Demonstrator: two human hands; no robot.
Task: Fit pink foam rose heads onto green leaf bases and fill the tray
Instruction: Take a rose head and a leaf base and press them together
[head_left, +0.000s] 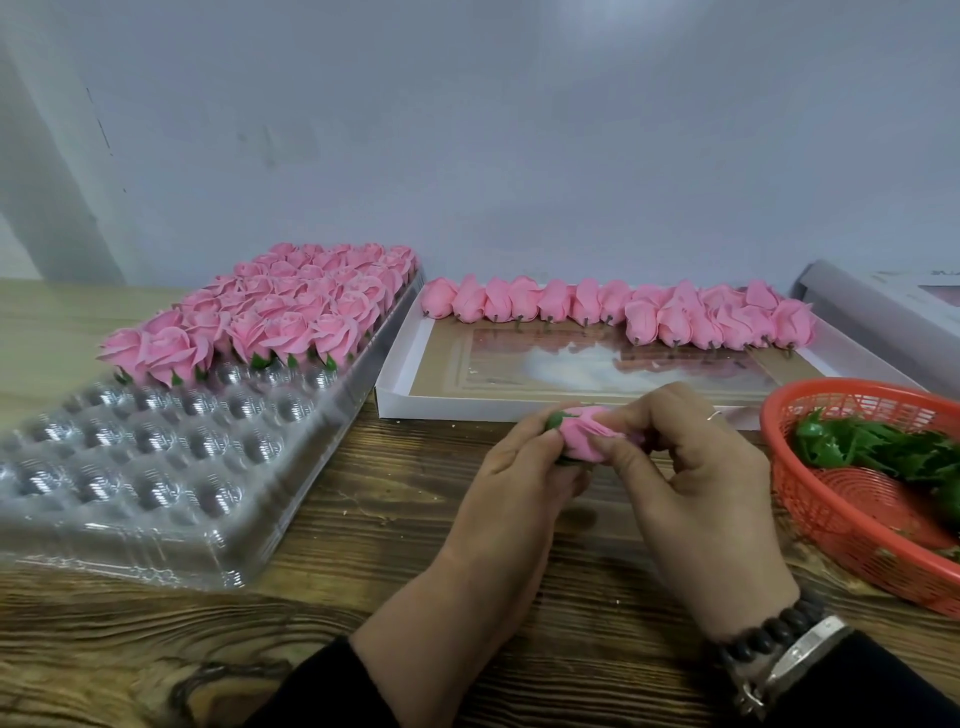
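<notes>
Both hands meet over the wooden table, holding one pink rose head (584, 439) between them. My left hand (519, 483) grips its left end, where a green leaf base (556, 420) shows. My right hand (696, 478) pinches the petals from the right. A clear plastic tray (156, 467) lies at the left; its far rows hold finished roses (280, 312) and its near cups are bare. Loose rose heads (623, 312) line the far side of a shallow white box (441, 410). Green leaf bases (878, 447) lie in a red basket (831, 525).
A wall runs close behind the table. A grey-white box (883, 301) sits at the far right behind the basket. The basket stands right beside my right wrist, which wears a bead bracelet and a metal band (784, 654). Bare wood (363, 519) lies between tray and hands.
</notes>
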